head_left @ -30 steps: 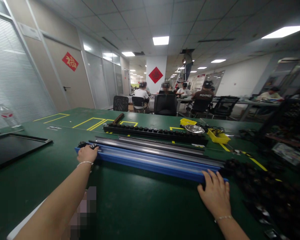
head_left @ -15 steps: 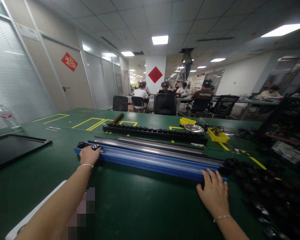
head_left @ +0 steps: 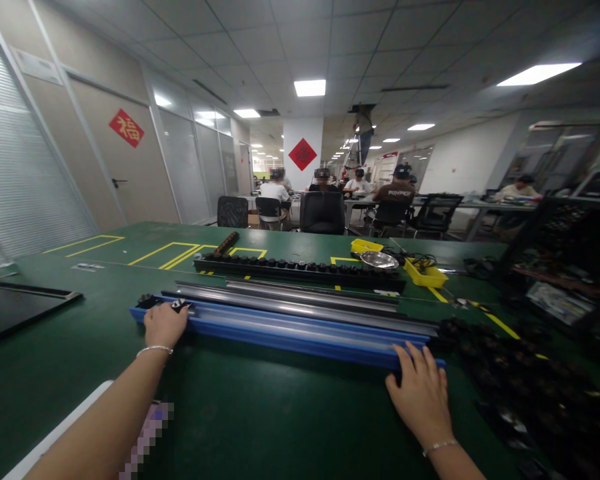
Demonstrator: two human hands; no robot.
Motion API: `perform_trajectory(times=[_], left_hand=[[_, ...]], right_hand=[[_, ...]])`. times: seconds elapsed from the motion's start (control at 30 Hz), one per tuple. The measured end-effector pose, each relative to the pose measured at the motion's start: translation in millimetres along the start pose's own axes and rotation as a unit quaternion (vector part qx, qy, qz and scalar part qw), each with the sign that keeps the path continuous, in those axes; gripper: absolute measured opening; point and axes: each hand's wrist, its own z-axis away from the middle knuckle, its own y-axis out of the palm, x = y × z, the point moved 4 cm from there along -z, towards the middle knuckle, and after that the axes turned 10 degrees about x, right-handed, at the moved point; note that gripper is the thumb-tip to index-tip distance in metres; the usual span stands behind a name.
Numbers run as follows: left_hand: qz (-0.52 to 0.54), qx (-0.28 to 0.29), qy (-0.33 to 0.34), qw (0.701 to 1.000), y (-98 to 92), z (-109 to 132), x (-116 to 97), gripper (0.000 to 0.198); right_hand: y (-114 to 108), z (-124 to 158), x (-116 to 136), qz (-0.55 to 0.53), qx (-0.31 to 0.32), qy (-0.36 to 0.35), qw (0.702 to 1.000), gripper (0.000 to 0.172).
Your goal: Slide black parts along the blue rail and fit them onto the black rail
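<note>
A long blue rail (head_left: pixel 290 335) lies across the green table (head_left: pixel 260 413) in front of me, with grey metal rails (head_left: pixel 300 308) beside it on its far side. My left hand (head_left: pixel 164 324) grips the rail's left end, fingers curled over a small black-and-white part. At the rail's right end my right hand (head_left: pixel 420 393) rests with its fingers spread on the blue edge.
A black strip with a row of knobs (head_left: pixel 300 271) lies behind the rails. Yellow bins and a metal bowl (head_left: pixel 385 259) stand at the back right. Black parts (head_left: pixel 525 393) pile up on the right, a black tray (head_left: pixel 15 308) on the left. Several people sit at far tables.
The view has shifted a little, so everything sits slightly lower and further left. Both hands stay on the ends of the blue rail.
</note>
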Motion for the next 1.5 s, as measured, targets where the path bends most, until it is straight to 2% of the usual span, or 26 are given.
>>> perform_trajectory(times=[0.3, 0.67, 0.97, 1.5], left_hand=[[-0.006, 0.036, 0.009, 0.999, -0.5, -1.8, -4.1, 0.053], [0.013, 0.044, 0.001, 0.999, 0.1, 2.3, -11.0, 0.053], [0.015, 0.039, -0.001, 0.999, 1.9, 13.0, -20.5, 0.055], [0.011, 0.028, -0.005, 1.0, 5.9, 18.0, -25.5, 0.058]], right_hand=[[-4.2, 1.1, 2.5, -0.001, -0.005, 0.006, 1.0, 0.05], [-5.9, 1.7, 4.0, -0.002, -0.007, 0.012, 1.0, 0.05], [-4.9, 1.0, 1.5, -0.01, 0.005, 0.013, 1.0, 0.05], [-6.1, 1.2, 2.3, -0.016, 0.009, 0.016, 1.0, 0.051]])
